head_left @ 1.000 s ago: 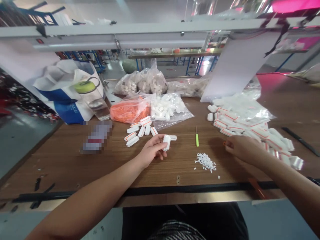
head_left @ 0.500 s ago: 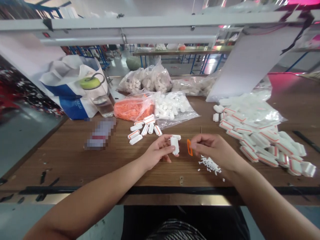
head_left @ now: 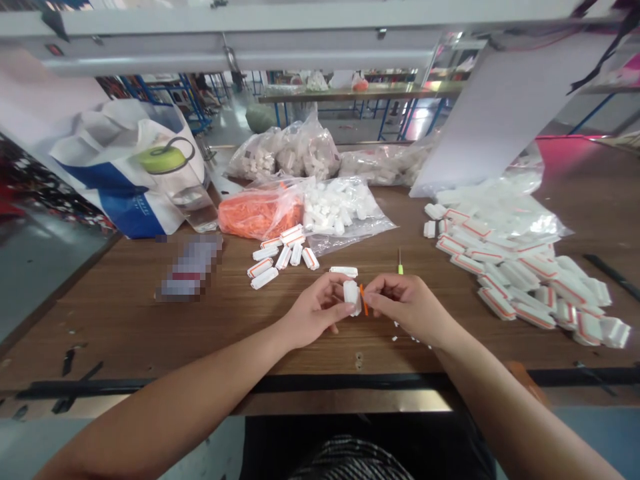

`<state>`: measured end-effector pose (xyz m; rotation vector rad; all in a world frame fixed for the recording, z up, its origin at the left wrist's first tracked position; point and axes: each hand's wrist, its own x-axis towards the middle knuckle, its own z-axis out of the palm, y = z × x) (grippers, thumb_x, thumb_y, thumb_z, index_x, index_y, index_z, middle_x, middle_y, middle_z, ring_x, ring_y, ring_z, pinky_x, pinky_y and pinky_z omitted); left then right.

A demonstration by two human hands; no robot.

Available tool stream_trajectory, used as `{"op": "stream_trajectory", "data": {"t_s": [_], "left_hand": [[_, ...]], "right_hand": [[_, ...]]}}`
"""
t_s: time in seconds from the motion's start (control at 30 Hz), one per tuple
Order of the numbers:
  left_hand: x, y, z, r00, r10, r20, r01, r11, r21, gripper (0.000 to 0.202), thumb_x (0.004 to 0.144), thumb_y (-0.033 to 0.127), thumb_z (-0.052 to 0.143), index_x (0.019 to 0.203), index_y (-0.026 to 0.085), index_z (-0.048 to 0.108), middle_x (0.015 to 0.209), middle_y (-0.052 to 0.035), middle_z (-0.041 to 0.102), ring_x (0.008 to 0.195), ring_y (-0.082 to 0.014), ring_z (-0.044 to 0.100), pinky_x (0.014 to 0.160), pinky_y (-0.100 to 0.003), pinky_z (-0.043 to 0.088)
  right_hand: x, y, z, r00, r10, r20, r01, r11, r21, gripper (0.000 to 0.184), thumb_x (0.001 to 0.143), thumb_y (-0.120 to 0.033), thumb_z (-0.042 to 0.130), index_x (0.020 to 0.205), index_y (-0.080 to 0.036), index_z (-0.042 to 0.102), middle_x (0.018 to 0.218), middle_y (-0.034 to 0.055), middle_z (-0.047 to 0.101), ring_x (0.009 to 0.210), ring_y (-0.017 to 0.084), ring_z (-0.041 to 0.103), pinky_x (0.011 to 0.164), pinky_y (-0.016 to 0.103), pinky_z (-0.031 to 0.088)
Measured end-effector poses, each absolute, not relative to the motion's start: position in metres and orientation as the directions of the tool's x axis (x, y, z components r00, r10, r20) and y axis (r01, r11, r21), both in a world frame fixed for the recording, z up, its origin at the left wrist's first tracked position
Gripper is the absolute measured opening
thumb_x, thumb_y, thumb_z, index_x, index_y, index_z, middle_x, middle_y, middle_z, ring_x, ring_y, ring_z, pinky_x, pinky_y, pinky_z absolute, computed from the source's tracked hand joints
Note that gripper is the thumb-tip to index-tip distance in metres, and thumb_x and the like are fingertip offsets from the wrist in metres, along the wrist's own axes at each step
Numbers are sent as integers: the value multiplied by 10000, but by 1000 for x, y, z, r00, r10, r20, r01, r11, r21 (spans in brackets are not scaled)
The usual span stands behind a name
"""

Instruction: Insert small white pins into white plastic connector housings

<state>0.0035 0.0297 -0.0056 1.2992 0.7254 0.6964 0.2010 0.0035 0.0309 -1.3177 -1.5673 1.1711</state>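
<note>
My left hand (head_left: 320,312) pinches a small white plastic piece (head_left: 352,295) just above the wooden table (head_left: 125,320). Right beside it, my right hand (head_left: 405,307) holds a thin orange ring (head_left: 363,299) against the white piece's right side. The two hands nearly touch at the middle of the table's near half. One loose white piece (head_left: 344,271) lies just behind them. A small cluster of white pieces with orange bands (head_left: 283,257) lies to the left rear. Tiny white bits (head_left: 400,332) are mostly hidden under my right hand.
A green-handled pick (head_left: 400,264) lies behind my right hand. A large heap of white pieces with orange bands (head_left: 520,267) fills the right side. Bags of orange rings (head_left: 255,213) and white parts (head_left: 340,207) sit at the back, a water bottle (head_left: 175,183) and blue-white bag (head_left: 115,173) at left.
My right hand came in from the pile at right carrying the orange ring, and now presses it against the white piece in my left hand. The left hand stayed almost still.
</note>
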Motion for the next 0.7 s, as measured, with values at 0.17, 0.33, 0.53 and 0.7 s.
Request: {"op": "stream_trajectory", "data": {"t_s": [0.17, 0.33, 0.53, 0.7], "left_hand": [[4, 24, -6, 580, 812, -61, -1, 76, 997, 427, 832, 364, 699, 1206, 261, 519, 984, -24, 578, 793, -137, 575, 481, -151, 487], [5, 24, -6, 565, 823, -64, 8, 71, 997, 410, 837, 349, 697, 1197, 258, 520, 990, -25, 580, 784, -131, 578, 486, -145, 475], [5, 24, -8, 569, 820, -62, 25, 58, 998, 409, 838, 355, 692, 1202, 267, 527, 995, -30, 583, 797, -144, 588, 489, -155, 475], [5, 23, -7, 565, 823, -57, 35, 45, 998, 396, 836, 352, 691, 1186, 257, 533, 971, -28, 592, 785, -144, 597, 502, -167, 479]], "right_hand": [[196, -1, 31, -153, 988, 14, 323, 63, -944, 156, 770, -292, 634, 649, -194, 643, 585, -22, 611, 555, 100, 509, 557, 257, 405], [193, -3, 30, -133, 991, -11, 358, 37, -933, 172, 765, -315, 631, 644, -193, 643, 581, -16, 615, 544, 100, 493, 534, 255, 385], [193, -3, 28, -111, 994, 4, 357, 44, -933, 173, 766, -328, 639, 655, -196, 645, 632, -3, 656, 592, 117, 546, 578, 271, 424], [194, -3, 31, -145, 989, 20, 342, 69, -937, 233, 791, -371, 617, 638, -196, 633, 599, -6, 638, 550, 104, 516, 530, 256, 398]]}}
